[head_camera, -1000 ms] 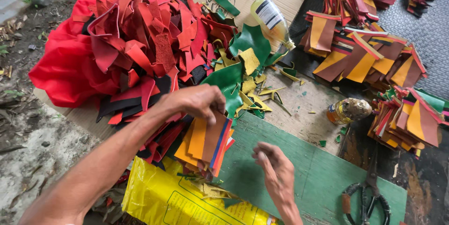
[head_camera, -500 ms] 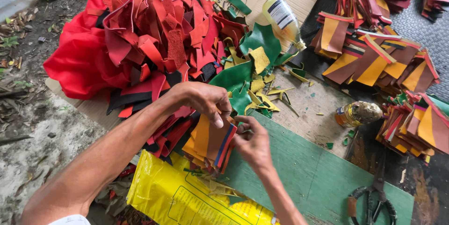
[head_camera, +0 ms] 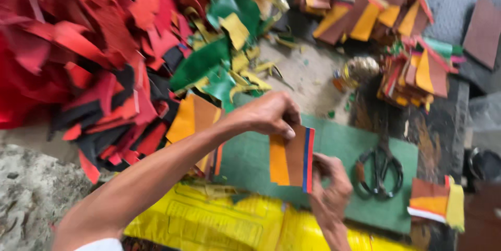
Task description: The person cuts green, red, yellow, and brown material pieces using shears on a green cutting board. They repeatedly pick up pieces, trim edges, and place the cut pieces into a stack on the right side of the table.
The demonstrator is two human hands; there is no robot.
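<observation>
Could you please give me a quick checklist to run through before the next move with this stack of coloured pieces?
1. Left hand grips the stack of coloured pieces at its top: ok.
2. Right hand supports the stack from below: ok.
3. Stack edges aligned: cannot tell, picture blurred.
4. Green mat beneath the stack free of scraps: ok.
5. Scissors lie on the mat, apart from both hands: ok.

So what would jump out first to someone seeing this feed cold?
Probably the big heap of red scraps filling the upper left. Next, at centre, the left hand and right hand holding up a small stack of orange, brown, blue and red pieces over the green mat, scissors lying to the right.
</observation>
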